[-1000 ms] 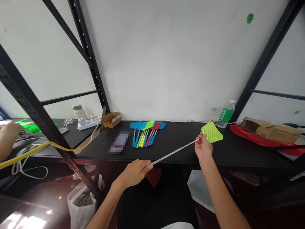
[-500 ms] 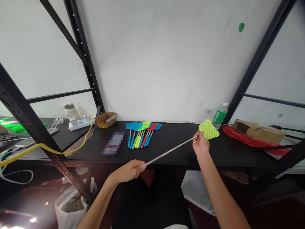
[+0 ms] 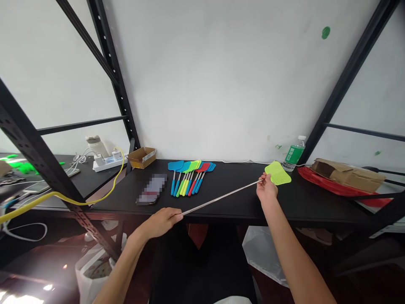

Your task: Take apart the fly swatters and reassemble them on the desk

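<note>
Between my hands stretches a fly swatter [image 3: 277, 172] with a yellow-green perforated head and a long, thin metal shaft. My left hand [image 3: 165, 221] is closed around its handle end, which the fingers hide, just in front of the black tabletop's edge. Close below the head, my right hand [image 3: 267, 186] pinches the shaft. The shaft slants up to the right over the tabletop. Several short fly swatters [image 3: 190, 175] lie side by side in a row on the tabletop, with blue, green, yellow and red heads and handles.
Left of the row are a blurred-out phone [image 3: 152, 190] and a small open cardboard box [image 3: 141, 158]. A green-labelled bottle [image 3: 294, 154] stands behind the swatter head. Farther right lies a brown package [image 3: 348, 175] on red material. A yellow cable [image 3: 104, 196] crosses at the left.
My left hand has moved left, away from my right hand, and the shaft between them looks longer. My right hand stays near the head, which has tilted slightly.
</note>
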`<state>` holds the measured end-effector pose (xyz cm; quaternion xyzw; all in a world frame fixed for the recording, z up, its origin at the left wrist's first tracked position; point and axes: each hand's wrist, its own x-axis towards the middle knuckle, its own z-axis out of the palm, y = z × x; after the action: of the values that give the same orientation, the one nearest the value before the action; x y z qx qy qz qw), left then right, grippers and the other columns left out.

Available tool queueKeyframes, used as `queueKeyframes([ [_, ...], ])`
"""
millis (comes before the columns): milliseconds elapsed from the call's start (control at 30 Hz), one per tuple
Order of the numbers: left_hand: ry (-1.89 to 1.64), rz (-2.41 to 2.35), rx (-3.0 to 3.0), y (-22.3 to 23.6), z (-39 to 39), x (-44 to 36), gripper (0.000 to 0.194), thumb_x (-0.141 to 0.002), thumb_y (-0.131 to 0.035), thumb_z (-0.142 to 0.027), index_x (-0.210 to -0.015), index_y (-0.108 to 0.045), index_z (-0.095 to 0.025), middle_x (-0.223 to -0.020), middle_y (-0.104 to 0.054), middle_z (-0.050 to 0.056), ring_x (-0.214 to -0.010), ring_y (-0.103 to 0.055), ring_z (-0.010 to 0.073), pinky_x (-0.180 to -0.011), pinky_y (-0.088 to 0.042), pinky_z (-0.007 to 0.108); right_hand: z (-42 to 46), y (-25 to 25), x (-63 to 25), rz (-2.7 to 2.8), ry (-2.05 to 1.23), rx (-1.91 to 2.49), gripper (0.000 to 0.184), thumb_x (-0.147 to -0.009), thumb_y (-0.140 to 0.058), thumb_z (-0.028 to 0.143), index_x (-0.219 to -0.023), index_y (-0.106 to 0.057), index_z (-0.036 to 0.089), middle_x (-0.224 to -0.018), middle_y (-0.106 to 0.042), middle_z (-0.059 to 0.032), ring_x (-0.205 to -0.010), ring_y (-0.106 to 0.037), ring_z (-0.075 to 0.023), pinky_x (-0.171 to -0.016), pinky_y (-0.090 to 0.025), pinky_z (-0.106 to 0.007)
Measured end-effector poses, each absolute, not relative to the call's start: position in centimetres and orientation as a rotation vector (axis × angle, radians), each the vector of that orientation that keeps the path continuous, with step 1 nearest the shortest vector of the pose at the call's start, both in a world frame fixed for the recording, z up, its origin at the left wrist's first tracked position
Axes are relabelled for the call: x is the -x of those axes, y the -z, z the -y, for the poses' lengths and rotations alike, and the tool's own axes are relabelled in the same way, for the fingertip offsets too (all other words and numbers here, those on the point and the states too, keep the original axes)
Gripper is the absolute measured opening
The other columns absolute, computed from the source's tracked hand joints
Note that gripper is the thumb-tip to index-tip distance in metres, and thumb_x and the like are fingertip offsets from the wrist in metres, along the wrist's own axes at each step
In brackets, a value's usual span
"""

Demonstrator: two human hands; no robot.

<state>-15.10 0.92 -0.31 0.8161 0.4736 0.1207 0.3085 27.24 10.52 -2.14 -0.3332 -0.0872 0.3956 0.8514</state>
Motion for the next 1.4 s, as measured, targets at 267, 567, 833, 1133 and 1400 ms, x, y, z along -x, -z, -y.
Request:
queueKeyframes([
  [267,-0.286,-1.243,-2.05,0.5,-1.3,18.8,0.049,-0.091,-0.039,-0.063,-0.074,-0.051,-0.019,-0.065,-0.042,-0.002,-0.062,-0.039,0.0137,-0.059,-0.03,0.024,-11.2,1.9,-29.4,0.147,-0.874,0.643,0.018,-0.097,-0.058,0.028,-0.083,-0.06,0.016,-0.06,-0.052,0.0072,-0.047,-0.05,-0.0027,-0.042,-0.041,-0.011],
  [567,-0.308,-1.247,-1.995,0.6,-1.5,19.7,0.051,-0.088,-0.043,-0.066,-0.078,-0.058,-0.018,-0.063,-0.043,-0.002,-0.061,-0.043,0.0141,-0.057,-0.031,0.024,-10.8,2.8,-29.5,0.197,-0.957,0.649,0.015,-0.095,-0.06,0.034,-0.089,-0.062,0.02,-0.07,-0.061,0.005,-0.057,-0.056,-0.0061,-0.047,-0.045,-0.016],
  [833,-0.286,-1.248,-1.97,0.9,-1.9,20.3,0.05,-0.086,-0.044,-0.065,-0.073,-0.054,-0.018,-0.058,-0.042,-0.003,-0.056,-0.038,0.0128,-0.055,-0.028,0.025,-10.9,3.4,-29.9,0.191,-0.915,0.737,0.019,-0.094,-0.062,0.035,-0.084,-0.06,0.019,-0.065,-0.057,0.0062,-0.052,-0.052,-0.0059,-0.046,-0.043,-0.015],
  [1133,-0.28,-1.283,-1.9,1.0,-1.9,22.2,0.049,-0.085,-0.048,-0.066,-0.071,-0.053,-0.018,-0.054,-0.039,-0.003,-0.056,-0.039,0.0135,-0.054,-0.03,0.024,-10.8,3.5,-29.3,0.135,-0.949,0.673,0.016,-0.097,-0.057,0.029,-0.085,-0.061,0.018,-0.067,-0.059,0.0056,-0.054,-0.054,-0.005,-0.046,-0.043,-0.014],
  [1400,-0.248,-1.326,-1.882,1.6,-2.1,23.8,0.054,-0.082,-0.053,-0.07,-0.081,-0.063,-0.017,-0.059,-0.048,-0.002,-0.056,-0.043,0.0124,-0.053,-0.034,0.022,-10.4,3.9,-29.6,0.148,-0.983,0.609,0.017,-0.094,-0.06,0.035,-0.092,-0.063,0.019,-0.081,-0.066,0.0021,-0.062,-0.059,-0.0064,-0.052,-0.048,-0.017],
])
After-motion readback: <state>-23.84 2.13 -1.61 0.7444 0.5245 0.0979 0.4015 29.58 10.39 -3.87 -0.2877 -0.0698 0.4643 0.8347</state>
